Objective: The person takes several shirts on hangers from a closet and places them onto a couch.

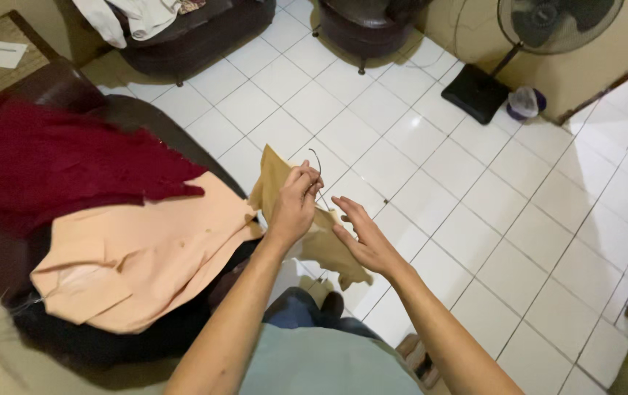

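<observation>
1. Head view shows a tan garment (307, 234) held up in the air over the white tiled floor (475, 197), in front of the person's knees; a thin dark wire hook (317, 167), seemingly the top of a hanger, rises above the fingers.
2. Left hand (296, 201) is closed in a pinch on the top of the tan garment together with the hook, fingers bunched tight.
3. Right hand (361, 234) is spread, fingers loosely extended, lying against the lower drape of the same cloth without gripping it.
4. Judging by how it hangs, the garment is crumpled and uneven, so whatever seating on the hanger is under way looks only partly done; whether the hanger is inside the cloth cannot be told.
5. Just to the left, a peach shirt (131, 263) lies spread flat over a dark sofa (138, 117), with no hanger visible on it, and so seems still to be handled.
6. Beyond it a dark red cloth (51, 161) lies in a heap on the same sofa, likewise untouched.
7. Farther off stand an armchair with white clothes (146, 14) and a pedestal fan (548, 22) by the wall.
</observation>
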